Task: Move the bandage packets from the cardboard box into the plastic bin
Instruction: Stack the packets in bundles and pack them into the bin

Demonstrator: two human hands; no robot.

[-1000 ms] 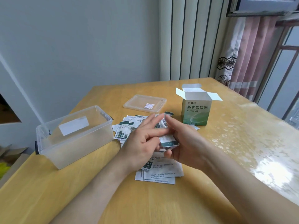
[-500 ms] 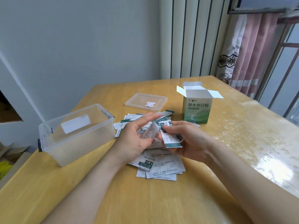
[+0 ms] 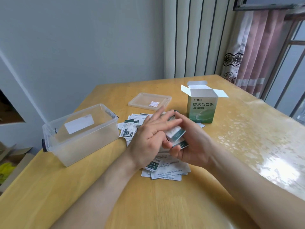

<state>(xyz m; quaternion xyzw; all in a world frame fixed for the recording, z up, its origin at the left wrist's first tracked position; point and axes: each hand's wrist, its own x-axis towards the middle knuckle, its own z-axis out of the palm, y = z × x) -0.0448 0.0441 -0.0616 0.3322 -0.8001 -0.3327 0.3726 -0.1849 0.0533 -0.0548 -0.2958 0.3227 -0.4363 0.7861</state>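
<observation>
My left hand (image 3: 148,138) has swung back, fingers straight, onto the white-and-green paper bandage packets (image 3: 175,136) my right hand (image 3: 192,146) grips, between the clear plastic bin (image 3: 89,146) and green cardboard box (image 3: 202,111).

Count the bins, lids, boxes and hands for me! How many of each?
plastic bin: 1
lid: 1
cardboard box: 1
hands: 2, the left hand and the right hand
Total: 5
The bandage packets overlap too much to count.
</observation>
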